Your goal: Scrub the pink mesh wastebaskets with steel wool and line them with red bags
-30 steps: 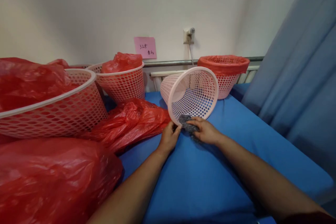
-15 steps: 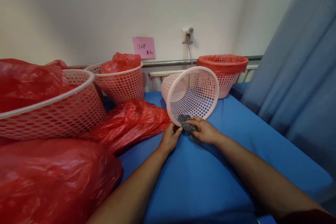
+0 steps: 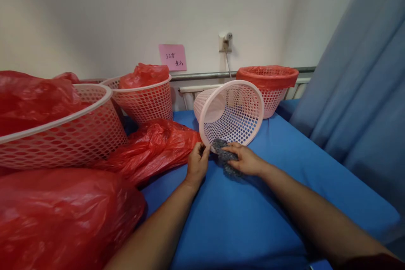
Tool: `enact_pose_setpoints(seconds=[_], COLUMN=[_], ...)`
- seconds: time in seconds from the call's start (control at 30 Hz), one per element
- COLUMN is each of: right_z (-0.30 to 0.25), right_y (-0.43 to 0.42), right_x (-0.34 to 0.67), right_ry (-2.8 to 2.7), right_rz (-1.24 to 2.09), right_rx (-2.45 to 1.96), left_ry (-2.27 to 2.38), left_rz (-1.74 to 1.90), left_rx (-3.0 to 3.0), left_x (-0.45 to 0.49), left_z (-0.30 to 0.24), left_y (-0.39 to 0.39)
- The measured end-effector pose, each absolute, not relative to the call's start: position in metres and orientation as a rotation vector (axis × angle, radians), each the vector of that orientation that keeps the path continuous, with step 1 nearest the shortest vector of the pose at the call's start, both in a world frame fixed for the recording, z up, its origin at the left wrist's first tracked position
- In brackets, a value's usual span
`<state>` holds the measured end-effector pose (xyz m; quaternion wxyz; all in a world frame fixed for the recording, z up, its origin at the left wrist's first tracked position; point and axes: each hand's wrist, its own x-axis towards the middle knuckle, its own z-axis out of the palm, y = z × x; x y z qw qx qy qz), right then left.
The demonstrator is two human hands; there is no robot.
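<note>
A pale pink mesh basket [image 3: 232, 112] lies tipped on its side on the blue sheet [image 3: 253, 219], its mouth facing me. At its lower rim sits a small grey knitted cloth [image 3: 223, 155]. My right hand [image 3: 245, 160] rests on the cloth, fingers curled over it and gripping it. My left hand [image 3: 196, 163] is closed, its fingertips pinching the basket's lower rim just left of the cloth.
A loose red plastic bag [image 3: 158, 147] lies left of my hands. More mesh baskets stand around: a large one [image 3: 63, 133] at left, one with a red bag [image 3: 145, 97] behind, one lined in red [image 3: 268, 86] at back right. A blue curtain [image 3: 363, 84] hangs right.
My left hand has shifted slightly left and up along the basket's rim. My right hand and the grey cloth have barely moved.
</note>
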<state>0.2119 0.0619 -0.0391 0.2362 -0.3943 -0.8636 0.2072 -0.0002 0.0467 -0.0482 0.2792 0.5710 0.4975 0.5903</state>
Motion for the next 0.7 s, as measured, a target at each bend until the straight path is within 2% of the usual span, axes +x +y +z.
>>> enact_pose_setpoints(seconds=[0.07,0.27,0.33,0.53,0.7], right_z=[-0.04,-0.031,-0.032,-0.042,-0.037], right_y=[0.06,0.082,0.083,0.065,0.078], right_x=[0.208,0.252,0.253,0.214,0.238], right_ry=[-2.39,-2.17,-2.214,-2.395,-2.304], right_rz=[0.59,0.252,0.269,0.518,0.297], right_rx=[-1.046,-1.667,-1.641,-1.133,-1.526], left_ry=[1.36,1.357,1.317,1.226,1.311], left_rz=[1.64,1.71,1.658,1.413,1.544], left_rx=[1.512,1.482,1.493,1.52,1.461], left_x=[-0.008,-0.017,-0.009,0.01,-0.008], left_z=[-0.046,-0.039,-0.044,-0.065,-0.053], left_y=[0.048,0.052,0.051,0.05,0.054])
